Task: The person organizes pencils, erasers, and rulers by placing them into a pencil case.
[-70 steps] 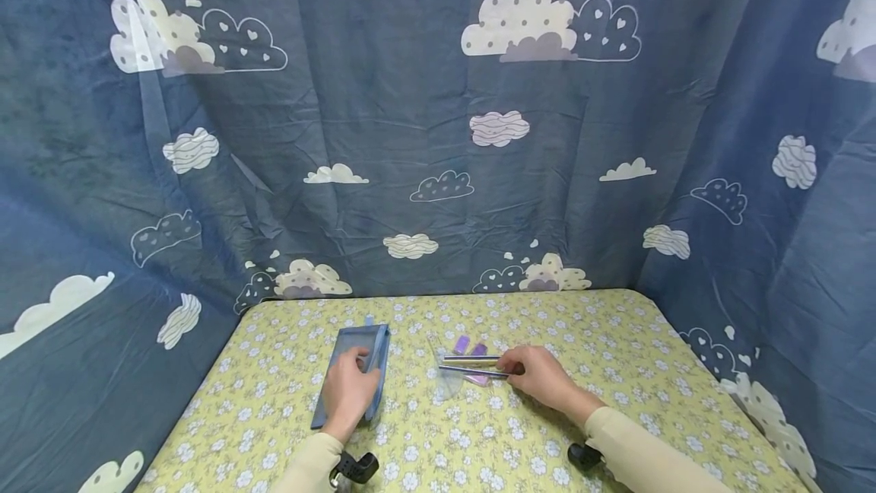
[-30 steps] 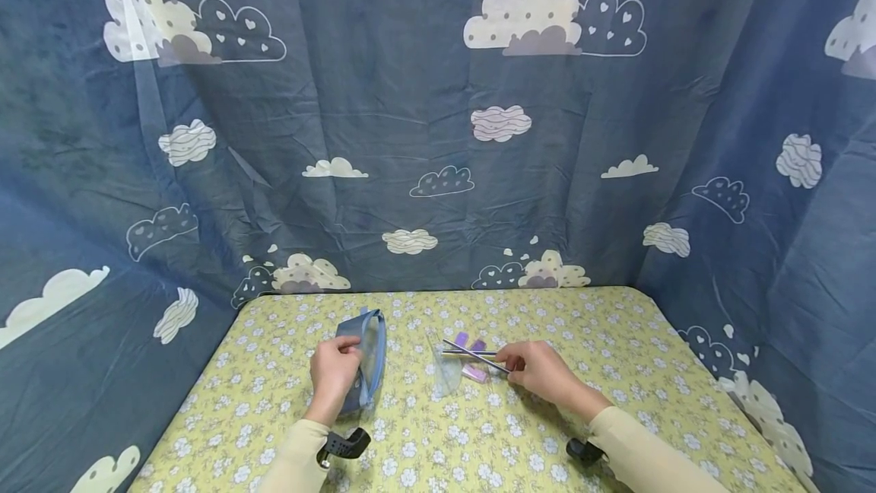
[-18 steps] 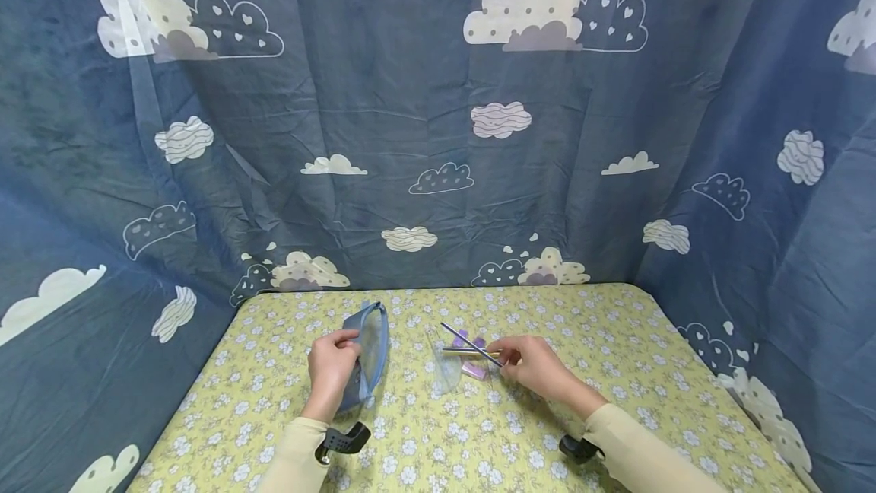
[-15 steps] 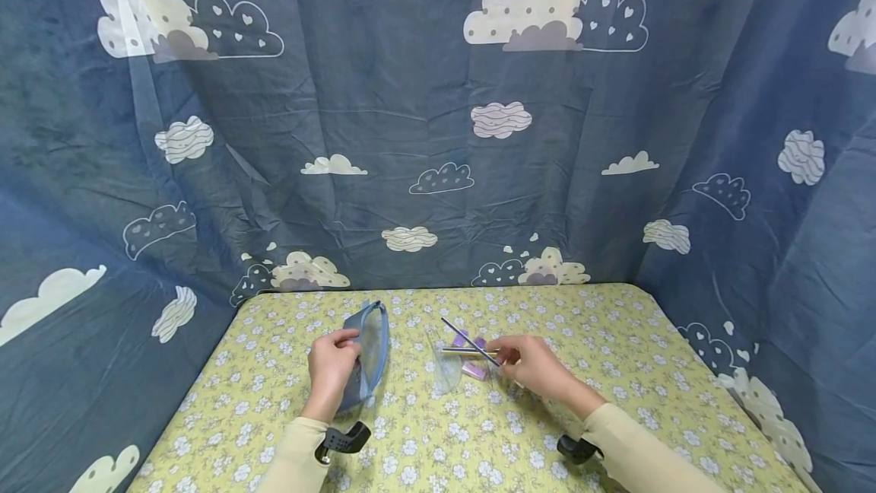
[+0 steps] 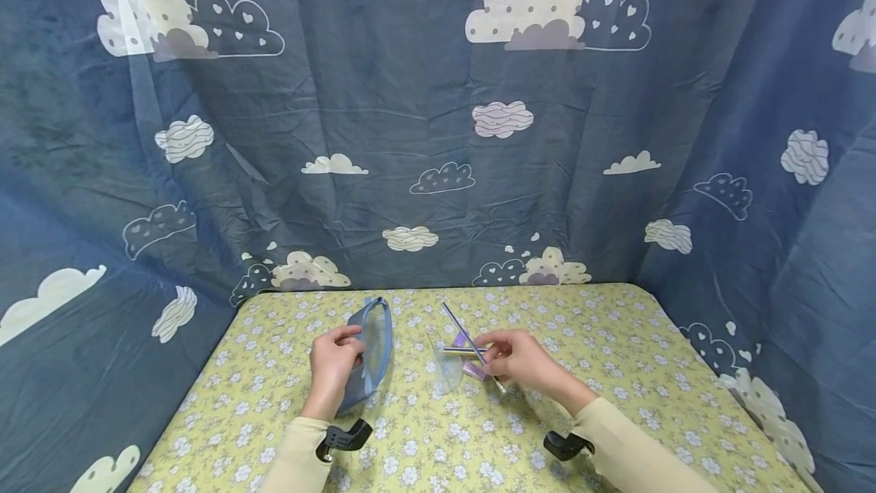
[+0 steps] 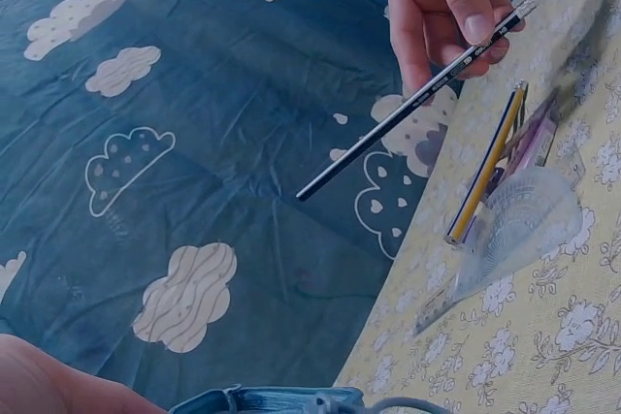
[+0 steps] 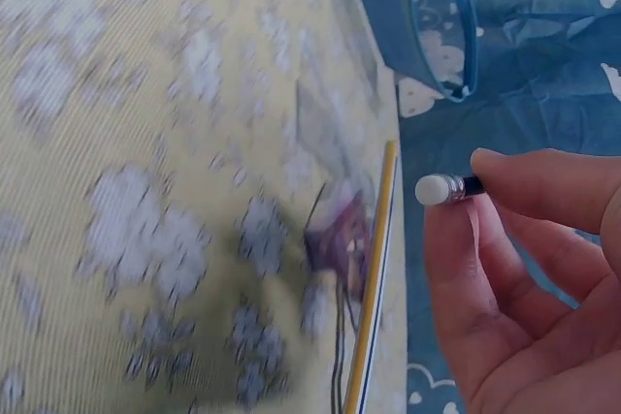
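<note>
My left hand grips the near side of a blue zip pencil pouch, which stands tilted with its mouth gaping to the right. Only the pouch's blue edge and part of that hand show in the left wrist view. Between thumb and fingers, my right hand pinches a dark striped pencil near its white eraser end. The pencil is raised above the table, its other end pointing away and to the left. Beneath lies a yellow pencil with blue stripes, beside a clear protractor.
Small purple pieces lie by the yellow pencil, partly under the right hand. A yellow flowered cloth covers the table. Blue cloud-patterned curtains hang at the back and both sides.
The right hand has lifted the dark pencil off the group and shifted slightly left, swinging its far end upward. The left hand has spread the flat pouch's mouth wide.
</note>
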A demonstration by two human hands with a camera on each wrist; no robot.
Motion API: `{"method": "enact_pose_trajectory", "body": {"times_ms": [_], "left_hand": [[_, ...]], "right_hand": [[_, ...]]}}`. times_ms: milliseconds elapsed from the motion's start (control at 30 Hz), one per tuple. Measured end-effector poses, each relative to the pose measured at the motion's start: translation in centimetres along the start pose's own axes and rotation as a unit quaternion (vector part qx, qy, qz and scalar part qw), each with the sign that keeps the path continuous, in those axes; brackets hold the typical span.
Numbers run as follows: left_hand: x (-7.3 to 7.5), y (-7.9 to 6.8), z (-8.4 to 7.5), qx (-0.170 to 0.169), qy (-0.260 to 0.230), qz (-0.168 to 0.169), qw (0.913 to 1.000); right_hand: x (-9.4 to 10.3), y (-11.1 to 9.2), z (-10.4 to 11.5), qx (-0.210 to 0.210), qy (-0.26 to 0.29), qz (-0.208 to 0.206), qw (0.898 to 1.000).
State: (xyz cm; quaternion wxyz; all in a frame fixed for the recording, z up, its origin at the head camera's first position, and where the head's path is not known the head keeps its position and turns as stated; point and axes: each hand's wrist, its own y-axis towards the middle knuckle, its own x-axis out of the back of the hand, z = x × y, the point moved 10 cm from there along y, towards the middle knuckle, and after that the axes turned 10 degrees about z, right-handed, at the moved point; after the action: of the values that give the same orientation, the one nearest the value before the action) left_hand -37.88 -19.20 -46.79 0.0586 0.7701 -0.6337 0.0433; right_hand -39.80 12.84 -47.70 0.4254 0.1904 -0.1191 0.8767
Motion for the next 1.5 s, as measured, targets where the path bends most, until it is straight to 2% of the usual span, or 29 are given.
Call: {"method": "enact_pose_trajectory", "body": {"times_ms": [200,433,733,1033,1200,1500], "left_hand": [[-0.1,0.2,0.3,0.007,-0.014,0.007,0.9998],[-0.1,0.1,0.3,0.009,-0.030,0.009,0.9995],[-0.5,0.0,0.5,0.020,-0.071,0.023,0.9970],[-1.5,-0.5,0.2,0.042,-0.135,0.058,0.9882],[-1.9,0.0,1.5,0.068,-0.162,0.068,0.9822],[-2.1,0.0,2.1,0.108,-0.186,0.077,0.9736]], "right_hand": [[-0.9,0.8,0.2,-0.016,0.071,0.015,0.997],[-2.2,1.9,1.0,-0.014,0.134,0.028,0.991],[-3.5,3.1,1.9,-0.029,0.167,0.034,0.985],[-4.6,3.9,3.1,-0.032,0.223,0.045,0.973],[-5.0,4.3,3.6,-0.033,0.237,0.048,0.970],[-6.1,5.2,4.7,-0.027,0.244,0.068,0.967]]}}
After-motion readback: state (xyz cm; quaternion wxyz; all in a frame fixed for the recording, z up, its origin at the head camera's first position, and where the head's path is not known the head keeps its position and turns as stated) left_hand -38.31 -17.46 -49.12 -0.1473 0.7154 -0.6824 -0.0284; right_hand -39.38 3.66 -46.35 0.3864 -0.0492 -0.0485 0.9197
